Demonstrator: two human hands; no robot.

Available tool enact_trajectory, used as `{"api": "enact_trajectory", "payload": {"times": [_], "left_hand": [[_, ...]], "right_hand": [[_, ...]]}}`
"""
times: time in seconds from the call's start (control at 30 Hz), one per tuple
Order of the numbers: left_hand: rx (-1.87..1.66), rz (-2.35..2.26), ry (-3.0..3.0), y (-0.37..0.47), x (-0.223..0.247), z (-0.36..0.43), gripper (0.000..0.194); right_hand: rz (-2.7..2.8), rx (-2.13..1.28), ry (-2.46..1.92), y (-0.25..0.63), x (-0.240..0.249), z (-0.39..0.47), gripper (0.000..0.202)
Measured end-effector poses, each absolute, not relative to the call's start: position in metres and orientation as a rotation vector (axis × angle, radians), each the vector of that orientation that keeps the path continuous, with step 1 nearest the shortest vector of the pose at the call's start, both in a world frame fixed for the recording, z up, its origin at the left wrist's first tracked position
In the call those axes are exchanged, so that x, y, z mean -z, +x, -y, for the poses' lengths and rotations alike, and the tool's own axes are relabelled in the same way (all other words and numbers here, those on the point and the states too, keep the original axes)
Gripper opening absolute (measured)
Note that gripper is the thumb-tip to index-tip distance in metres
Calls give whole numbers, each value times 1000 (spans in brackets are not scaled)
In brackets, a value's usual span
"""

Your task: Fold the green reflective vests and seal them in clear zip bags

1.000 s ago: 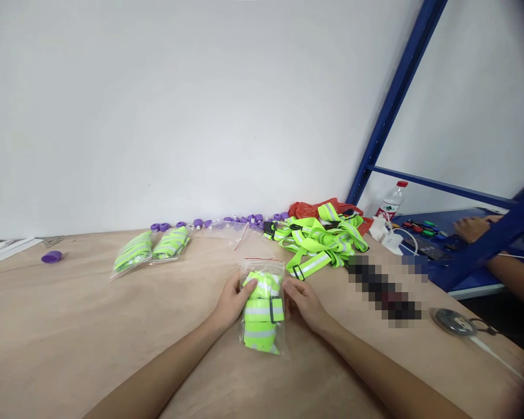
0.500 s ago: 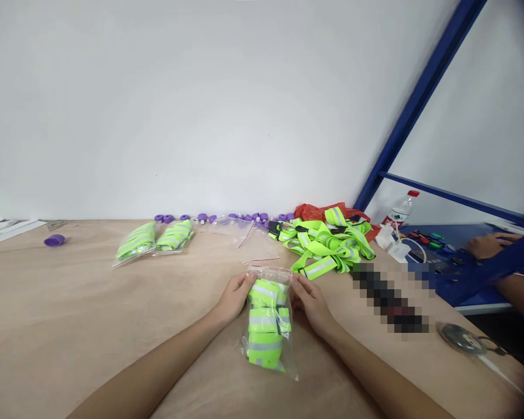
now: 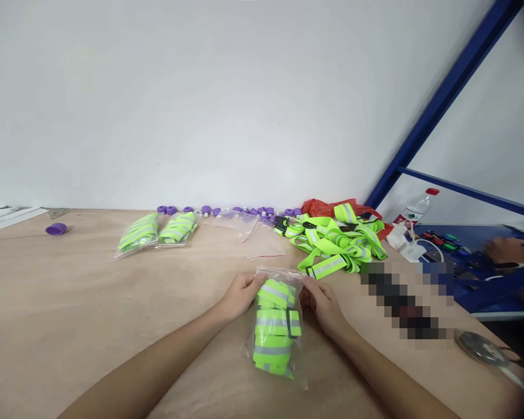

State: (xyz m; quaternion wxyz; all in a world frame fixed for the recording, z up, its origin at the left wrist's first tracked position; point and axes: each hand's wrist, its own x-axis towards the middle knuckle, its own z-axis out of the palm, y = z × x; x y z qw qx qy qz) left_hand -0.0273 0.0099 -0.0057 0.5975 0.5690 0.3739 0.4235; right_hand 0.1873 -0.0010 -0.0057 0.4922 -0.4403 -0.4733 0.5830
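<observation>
Between my two hands is a clear zip-lock bag (image 3: 274,326) with a folded neon-yellow reflective strap inside, its zip edge toward the wall. My left hand (image 3: 243,295) pinches the bag's upper left corner between thumb and fingers. The upper right corner is pinched by my right hand (image 3: 323,302), whose lower fingers are partly hidden behind the bag. Beyond my hands lie loose clear bags (image 3: 266,238) with red zip lines. A heap of loose reflective straps (image 3: 338,238) with black buckles sits to their right.
Two filled bags (image 3: 157,233) lie at the back left near a purple cap (image 3: 56,228). Several purple pieces (image 3: 206,210) line the wall. At right are a red plastic bag (image 3: 327,207), a bottle (image 3: 417,208), a blue frame (image 3: 445,105) and another person's hand (image 3: 506,253).
My view has shifted slightly, so the surroundings sit a little differently in the picture. Both hands keep hold of the bag's top corners. The other person's hand at right has moved.
</observation>
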Motion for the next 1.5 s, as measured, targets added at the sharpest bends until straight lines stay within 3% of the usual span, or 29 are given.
{"api": "enact_trajectory", "payload": {"times": [0.47, 0.8, 1.17, 1.5], "left_hand": [[-1089, -896, 1219, -29, 3, -12, 62], [-1189, -891, 1191, -27, -3, -10, 48], [-1152, -980, 1286, -32, 1, -12, 62], [-1090, -996, 1332, -32, 2, -13, 63]], "right_hand": [[1132, -1371, -1065, 185, 5, 2, 45], [1035, -1358, -1074, 183, 9, 0, 43], [998, -1378, -1070, 183, 0, 1, 40], [935, -1354, -1087, 183, 5, -2, 35]]}}
